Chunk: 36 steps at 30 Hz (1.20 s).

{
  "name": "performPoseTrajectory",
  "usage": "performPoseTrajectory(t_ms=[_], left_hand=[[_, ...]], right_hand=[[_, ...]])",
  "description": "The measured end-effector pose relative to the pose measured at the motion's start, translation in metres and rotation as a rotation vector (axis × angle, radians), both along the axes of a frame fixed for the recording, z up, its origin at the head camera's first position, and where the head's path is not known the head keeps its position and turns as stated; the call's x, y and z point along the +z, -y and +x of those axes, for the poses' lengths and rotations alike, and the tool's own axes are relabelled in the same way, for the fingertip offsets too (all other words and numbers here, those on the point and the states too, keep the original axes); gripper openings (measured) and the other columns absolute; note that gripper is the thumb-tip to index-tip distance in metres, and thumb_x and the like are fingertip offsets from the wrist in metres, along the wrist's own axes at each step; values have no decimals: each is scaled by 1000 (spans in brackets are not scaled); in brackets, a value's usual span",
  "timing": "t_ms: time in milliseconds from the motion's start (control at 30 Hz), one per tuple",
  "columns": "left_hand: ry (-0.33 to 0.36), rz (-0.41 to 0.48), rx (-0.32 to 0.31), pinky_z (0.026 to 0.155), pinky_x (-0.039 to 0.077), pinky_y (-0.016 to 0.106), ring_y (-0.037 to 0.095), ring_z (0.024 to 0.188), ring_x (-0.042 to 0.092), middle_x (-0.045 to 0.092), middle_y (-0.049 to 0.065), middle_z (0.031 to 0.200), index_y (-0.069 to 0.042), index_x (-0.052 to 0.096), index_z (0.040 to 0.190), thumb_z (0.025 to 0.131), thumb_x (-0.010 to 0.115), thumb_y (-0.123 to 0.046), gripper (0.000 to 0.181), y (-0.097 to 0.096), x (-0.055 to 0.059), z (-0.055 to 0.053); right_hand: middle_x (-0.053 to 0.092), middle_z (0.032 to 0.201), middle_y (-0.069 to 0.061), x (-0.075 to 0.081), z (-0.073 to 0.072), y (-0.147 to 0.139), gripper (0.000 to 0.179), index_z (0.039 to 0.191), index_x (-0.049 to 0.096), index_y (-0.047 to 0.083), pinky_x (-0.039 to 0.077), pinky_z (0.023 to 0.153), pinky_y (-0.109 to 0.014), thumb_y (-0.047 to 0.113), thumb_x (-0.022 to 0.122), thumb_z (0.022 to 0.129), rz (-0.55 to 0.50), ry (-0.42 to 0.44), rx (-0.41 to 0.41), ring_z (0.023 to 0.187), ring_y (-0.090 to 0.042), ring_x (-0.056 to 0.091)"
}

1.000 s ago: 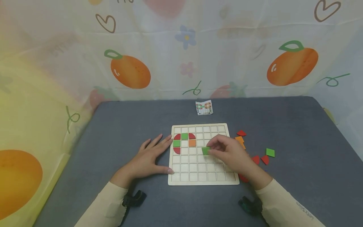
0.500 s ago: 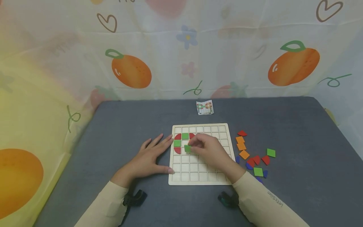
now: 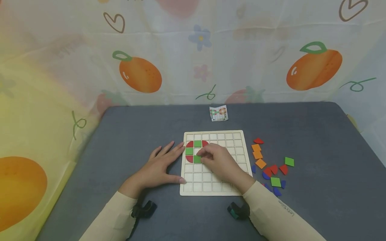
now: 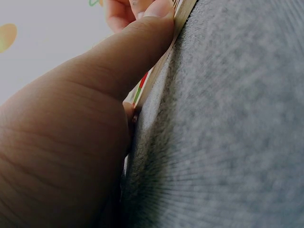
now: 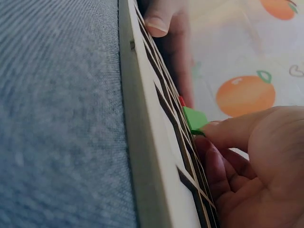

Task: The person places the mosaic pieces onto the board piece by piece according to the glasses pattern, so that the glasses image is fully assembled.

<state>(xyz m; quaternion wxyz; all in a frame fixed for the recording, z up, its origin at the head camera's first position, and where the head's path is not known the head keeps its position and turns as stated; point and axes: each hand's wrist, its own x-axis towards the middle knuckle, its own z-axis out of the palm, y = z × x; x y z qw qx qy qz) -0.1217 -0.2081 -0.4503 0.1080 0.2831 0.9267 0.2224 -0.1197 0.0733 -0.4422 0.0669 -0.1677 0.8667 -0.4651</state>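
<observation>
— Fingers of the right hand pinch a green tile, just right of a red piece on the board!
— And the left hand?
— Spread wide, holding nothing, fingertips and thumb at the board's left edge!

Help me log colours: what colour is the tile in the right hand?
Green; the tile shows best in the right wrist view.

Green square tile, tilted, pinched by right hand; pale grid board, flat beneath
</observation>
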Motion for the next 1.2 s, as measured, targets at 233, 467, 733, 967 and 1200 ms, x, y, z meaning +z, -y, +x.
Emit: performPoseTrajectory(t_ms=[233,467,733,967,1200], left_hand=[[0,4,-4,125,1,65,26,166,6,18,-10,179,-23,26,175,84,79,-78,119,-1,1,0],[0,10,-1,125,1,66,26,166,6,19,-10,179,-23,27,175,85,80,-77,118,-1,1,0],[-3,11,-6,125,1,66,27,166,6,18,-11,179,-23,27,175,85,79,-78,118,-1,0,0],[2,8,-2,125,1,66,26,166,5,17,-12,179,-24,26,175,84,79,-79,118,-1,0,0],[9,2,-1,125,0,66,26,166,4,17,-11,179,-24,26,176,84,78,-80,120,-1,0,-1]], right_hand=[[71,115,3,-1,1,-2,21,122,80,12,56,88,-38,7,76,102,-48,-25,17,97,-13,65],[71,117,5,1,2,-3,21,126,77,11,58,89,-39,13,74,105,-120,-7,47,100,-13,67],[72,119,5,2,3,-3,24,129,76,11,58,90,-41,17,73,106,-143,15,59,100,-14,67],[72,126,1,9,1,-13,30,132,73,7,56,95,-45,23,73,107,-236,37,58,107,-17,70],[70,132,-9,24,-4,-34,38,139,67,3,54,96,-54,27,70,110,-389,114,47,112,-31,70]])
